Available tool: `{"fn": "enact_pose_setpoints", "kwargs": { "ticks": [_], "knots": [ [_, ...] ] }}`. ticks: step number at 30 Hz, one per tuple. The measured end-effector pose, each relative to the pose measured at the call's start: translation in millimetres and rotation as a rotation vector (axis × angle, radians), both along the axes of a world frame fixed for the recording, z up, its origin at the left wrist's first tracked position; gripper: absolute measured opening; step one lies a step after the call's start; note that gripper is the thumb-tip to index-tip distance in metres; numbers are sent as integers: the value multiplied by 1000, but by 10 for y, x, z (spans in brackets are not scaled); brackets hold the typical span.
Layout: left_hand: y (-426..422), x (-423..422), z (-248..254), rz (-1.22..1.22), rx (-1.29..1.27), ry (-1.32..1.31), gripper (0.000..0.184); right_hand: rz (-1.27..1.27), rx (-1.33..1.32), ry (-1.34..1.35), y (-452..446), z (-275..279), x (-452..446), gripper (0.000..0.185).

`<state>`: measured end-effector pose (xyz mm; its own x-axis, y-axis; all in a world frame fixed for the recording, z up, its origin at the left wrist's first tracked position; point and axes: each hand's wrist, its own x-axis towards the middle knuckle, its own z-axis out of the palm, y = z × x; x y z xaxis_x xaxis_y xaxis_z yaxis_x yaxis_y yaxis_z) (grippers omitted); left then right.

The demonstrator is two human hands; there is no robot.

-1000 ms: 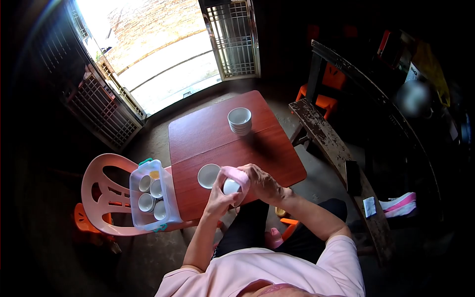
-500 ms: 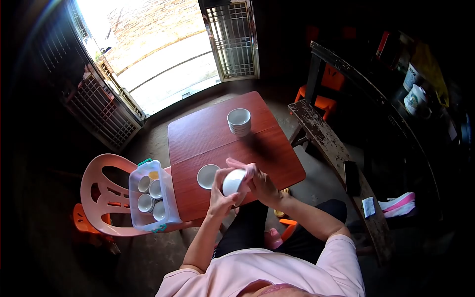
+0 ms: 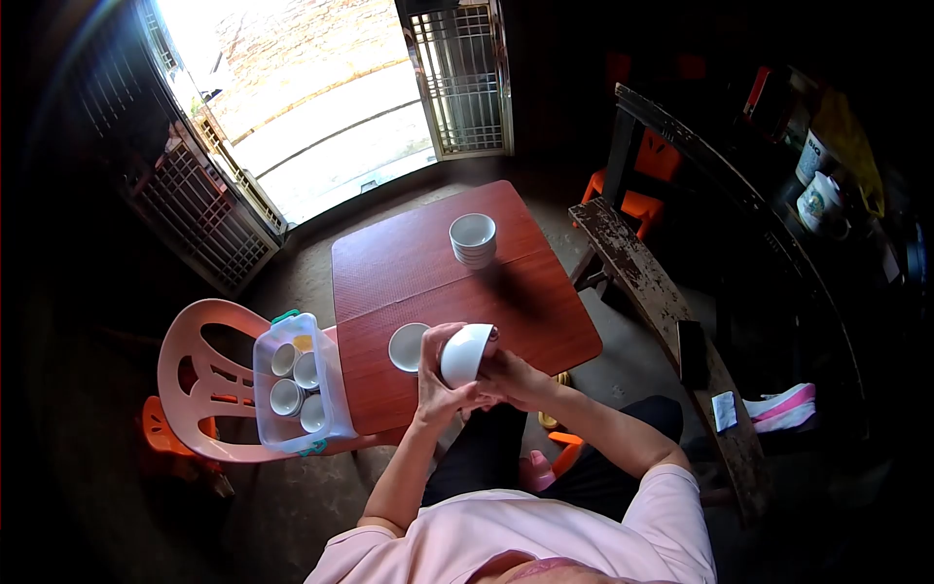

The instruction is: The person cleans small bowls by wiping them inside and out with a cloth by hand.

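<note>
Over the near edge of the red-brown table (image 3: 389, 273), my left hand (image 3: 436, 387) grips a white bowl (image 3: 464, 355), which is tilted on its side with its outer wall showing. My right hand (image 3: 511, 378) is closed at the bowl's opening on the right; the pink cloth it had is mostly hidden there. Just left of my left hand another white bowl (image 3: 409, 346) sits upright on the table. Farther back stands a stack of white bowls (image 3: 473, 240).
A clear plastic box (image 3: 336, 414) with several bowls rests on a pink chair (image 3: 185, 389) at the left. On the right are a worn wooden bench (image 3: 637, 273) holding a dark phone (image 3: 693, 352) and a white-and-pink cloth (image 3: 783, 407). An orange chair (image 3: 642, 204) stands behind.
The held bowl has turned so more of its outside shows. My right hand has moved down around its opening, and the pink cloth has gone largely out of sight.
</note>
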<state>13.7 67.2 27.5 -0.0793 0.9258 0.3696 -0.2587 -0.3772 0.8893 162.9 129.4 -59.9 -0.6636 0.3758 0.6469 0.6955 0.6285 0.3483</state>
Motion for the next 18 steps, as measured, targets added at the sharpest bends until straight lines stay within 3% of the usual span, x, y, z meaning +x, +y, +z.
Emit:
{"fn": "enact_pose_setpoints", "kwargs": {
  "ticks": [1, 4, 8, 11, 13, 16, 18],
  "knots": [
    [40, -48, -61, 31, 108, 96, 72, -21, 3, 41, 21, -9, 11, 42],
    [-24, 101, 192, -37, -29, -60, 71, -62, 3, 150, 42, -19, 46, 47],
    [-47, -64, 176, -157, -434, 142, 72, 489, -430, 299, 137, 724, 108, 44],
    [-20, 32, 8, -46, -269, 105, 73, 39, 1, 80, 28, 296, 99, 37],
    [-40, 143, -97, 123, -86, 160, 76, -46, -56, 202, 78, 35, 57, 25],
    [-28, 119, -212, 279, 152, 411, 83, 118, -409, 415, 68, 79, 56, 24],
    [-63, 122, -133, 154, 31, 146, 82, 228, -649, 554, 51, 98, 48, 23]
  ]
}}
